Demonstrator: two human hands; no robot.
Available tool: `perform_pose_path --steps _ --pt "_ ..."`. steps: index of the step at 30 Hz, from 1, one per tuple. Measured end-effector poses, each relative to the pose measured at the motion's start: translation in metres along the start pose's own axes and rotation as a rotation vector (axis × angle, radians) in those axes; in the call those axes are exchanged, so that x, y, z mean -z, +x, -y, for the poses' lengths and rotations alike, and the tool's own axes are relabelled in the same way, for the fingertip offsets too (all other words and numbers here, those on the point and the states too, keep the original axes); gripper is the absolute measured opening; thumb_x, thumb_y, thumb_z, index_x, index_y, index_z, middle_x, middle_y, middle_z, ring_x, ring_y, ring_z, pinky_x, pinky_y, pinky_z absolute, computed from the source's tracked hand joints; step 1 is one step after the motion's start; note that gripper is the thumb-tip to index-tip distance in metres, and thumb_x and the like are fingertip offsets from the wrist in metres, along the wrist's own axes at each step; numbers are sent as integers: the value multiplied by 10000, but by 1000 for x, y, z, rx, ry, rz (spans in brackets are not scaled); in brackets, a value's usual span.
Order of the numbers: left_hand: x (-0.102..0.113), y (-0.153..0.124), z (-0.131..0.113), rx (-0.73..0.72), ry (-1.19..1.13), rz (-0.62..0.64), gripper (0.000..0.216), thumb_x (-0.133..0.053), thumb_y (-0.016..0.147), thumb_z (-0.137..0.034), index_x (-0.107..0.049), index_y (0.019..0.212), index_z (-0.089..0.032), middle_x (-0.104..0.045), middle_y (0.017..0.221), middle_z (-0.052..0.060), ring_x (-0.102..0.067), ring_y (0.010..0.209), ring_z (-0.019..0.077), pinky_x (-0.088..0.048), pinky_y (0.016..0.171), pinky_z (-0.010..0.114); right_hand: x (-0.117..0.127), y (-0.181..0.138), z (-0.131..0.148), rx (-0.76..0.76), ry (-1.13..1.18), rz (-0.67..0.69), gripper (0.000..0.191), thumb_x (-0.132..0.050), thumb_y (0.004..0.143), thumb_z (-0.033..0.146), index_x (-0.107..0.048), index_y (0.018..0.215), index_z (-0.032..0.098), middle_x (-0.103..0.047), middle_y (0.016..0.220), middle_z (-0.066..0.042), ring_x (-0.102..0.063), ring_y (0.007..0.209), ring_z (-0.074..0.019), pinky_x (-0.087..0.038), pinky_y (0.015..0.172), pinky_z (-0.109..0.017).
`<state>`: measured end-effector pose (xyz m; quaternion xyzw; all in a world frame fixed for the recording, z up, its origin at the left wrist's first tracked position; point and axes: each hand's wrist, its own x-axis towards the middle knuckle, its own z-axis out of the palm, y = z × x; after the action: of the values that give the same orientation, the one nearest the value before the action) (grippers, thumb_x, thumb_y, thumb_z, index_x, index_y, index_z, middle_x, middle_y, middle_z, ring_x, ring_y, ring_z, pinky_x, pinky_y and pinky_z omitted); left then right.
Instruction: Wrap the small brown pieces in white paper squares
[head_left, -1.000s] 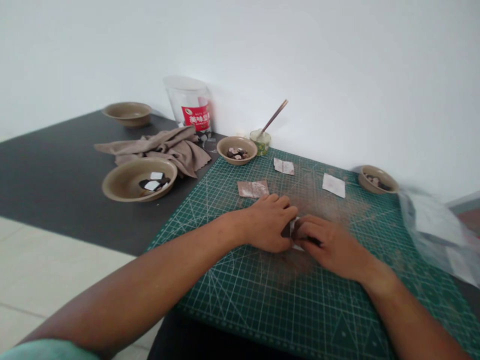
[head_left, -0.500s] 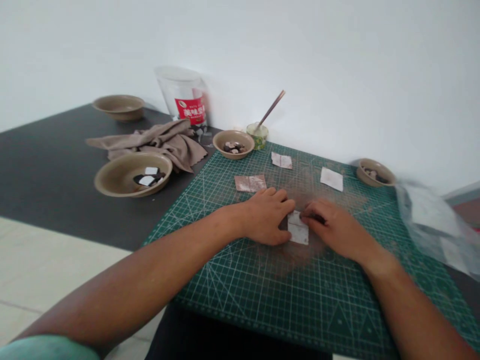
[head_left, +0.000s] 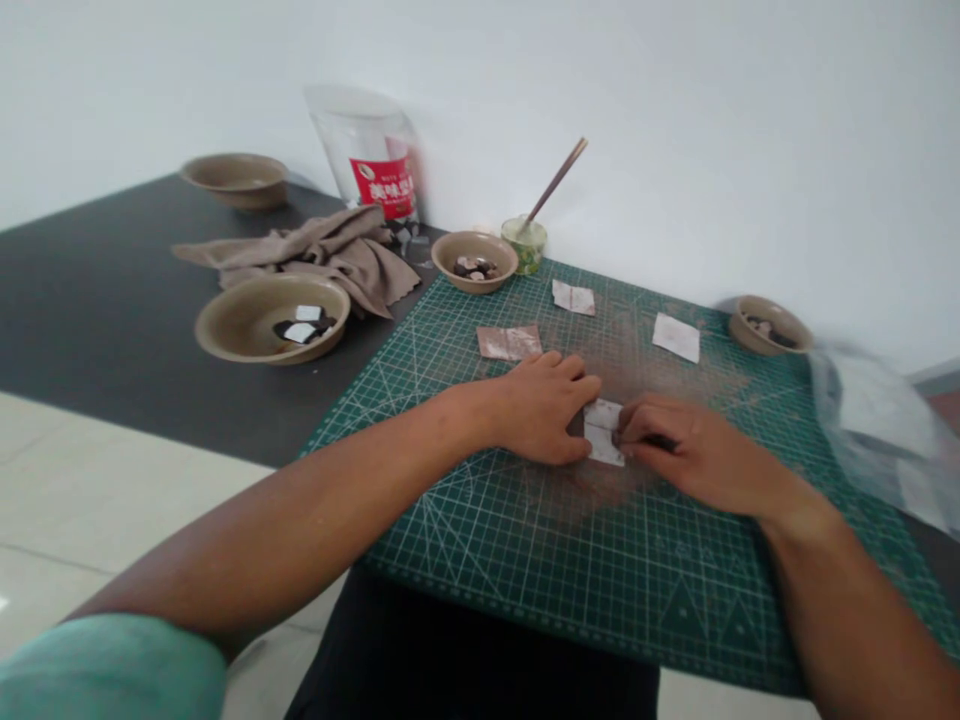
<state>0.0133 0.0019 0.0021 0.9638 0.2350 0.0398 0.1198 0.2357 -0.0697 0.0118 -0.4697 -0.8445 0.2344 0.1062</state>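
Observation:
A small white rectangular piece (head_left: 602, 443) with a line across it lies on the green cutting mat (head_left: 480, 560) between my two hands. My left hand (head_left: 546, 408) rests flat with spread fingers, thumb and forefinger touching the piece's left edge. At the right edge, the fingers of my right hand (head_left: 675, 440) are pinched together; whatever they grip, if anything, is hidden. Nearby on the mat lie a brownish, white-smeared piece (head_left: 508, 342), a creased pale piece (head_left: 573, 297) and a plain white piece (head_left: 676, 337).
Along the wall stand a bowl of dark and pale bits (head_left: 475, 263), a green-patterned cup (head_left: 525, 245) with sticks, and another bowl (head_left: 770, 325). Leftward are a bowl with white chips (head_left: 225, 320), a cloth (head_left: 322, 250) and a clear tub (head_left: 360, 150). A plastic bag (head_left: 877, 430) lies right.
My right fingertips have slid from the upper part of the white piece down its right edge. My left hand stays beside it. The whole view has tilted slightly downward.

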Motion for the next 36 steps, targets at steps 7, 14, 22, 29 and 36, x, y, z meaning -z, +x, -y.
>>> perform_pose_path --steps 7,14,22,29,36 --pt "0 0 0 9 -4 -8 398 -574 823 -487 -532 1081 -187 -530 1166 113 -502 1045 290 -394 941 441 -1 6 -2 -68 -84 -149 85 -571 907 169 -641 886 212 -658 921 -38 -608 852 -199 -466 766 -341" --pt "3 -1 -2 0 -4 5 407 -564 828 -502 -536 1087 -189 -535 1159 109 -509 1026 294 -411 922 451 -3 3 5 44 42 13 112 -559 928 154 -643 892 219 -664 964 -27 -614 885 -172 -476 799 -317" --pt "2 -2 -1 13 0 -11 419 -585 813 -505 -530 1091 -195 -535 1164 108 -505 1030 288 -407 930 443 3 0 -1 -36 -13 -23 89 -576 931 200 -648 884 222 -662 929 -29 -612 843 -180 -476 753 -321" --pt "3 -2 -1 9 -3 -4 400 -580 818 -493 -531 1081 -196 -535 1164 111 -505 1036 292 -412 929 446 -4 8 -3 -72 -86 -168 92 -559 926 195 -637 882 213 -658 940 -46 -608 871 -205 -471 774 -350" --pt "2 -1 -1 -12 -20 -11 409 -575 816 -506 -538 1073 -190 -533 1158 115 -514 1012 292 -417 920 451 -2 4 2 19 46 12 119 -558 935 171 -652 892 229 -667 962 -23 -619 874 -174 -482 780 -320"
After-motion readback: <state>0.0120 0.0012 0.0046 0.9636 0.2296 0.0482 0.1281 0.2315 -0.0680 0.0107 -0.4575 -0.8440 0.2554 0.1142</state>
